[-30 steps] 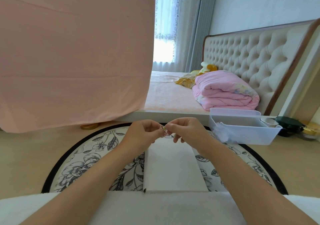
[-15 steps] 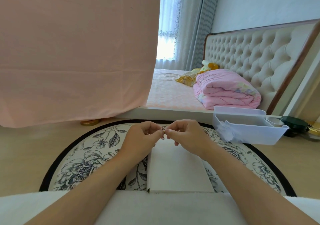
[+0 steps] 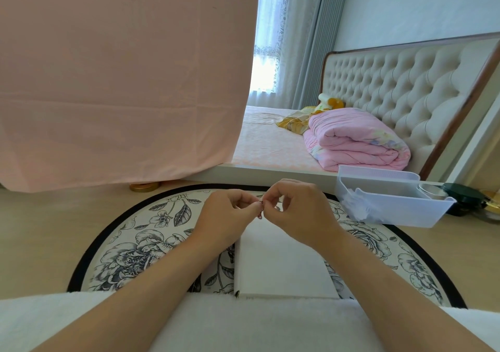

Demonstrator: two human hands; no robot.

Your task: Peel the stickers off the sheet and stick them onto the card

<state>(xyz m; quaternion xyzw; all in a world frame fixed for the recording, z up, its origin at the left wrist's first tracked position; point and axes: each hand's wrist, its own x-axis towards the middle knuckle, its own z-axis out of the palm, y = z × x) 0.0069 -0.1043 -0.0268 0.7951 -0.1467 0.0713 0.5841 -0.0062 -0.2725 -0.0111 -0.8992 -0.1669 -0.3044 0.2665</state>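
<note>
A: Nearest first. What's under the hands?

B: White cloth [image 3: 243,324] over the lap. Then the card [image 3: 281,265], blank white, flat, just below and nearer than both hands, its near edge against the cloth. No sticker on the face that shows.

A: The hands?

B: Left hand [image 3: 227,213] and right hand [image 3: 297,211] are up above the card's far end, fingertips meeting. Both pinch one tiny sticker [image 3: 260,209] with a reddish outline, thumb and forefinger on each side, the other fingers curled. It's too small to tell whether the backing is on it.

A: Which step, by your reading?

B: Probably parting the sticker from its backing. Nothing is placed yet.

A: Risks?

B: The piece is small and thin.
- A hard pull could tear it.
- If the sticky face folds, it may glue to itself or to a fingertip.
- A slip would drop it onto the rug [image 3: 140,246] under the hands, where the busy flower print would hide it.
- Set down crooked, it sticks skewed, and lifting it again could scuff the paper.

A: Farther out?

B: Bin [image 3: 392,211] right of the right hand, slightly beyond. Bed [image 3: 270,140] past both hands, with a folded quilt [image 3: 351,140] on it. A pink drape [image 3: 121,81] hangs beyond the left hand.
</note>
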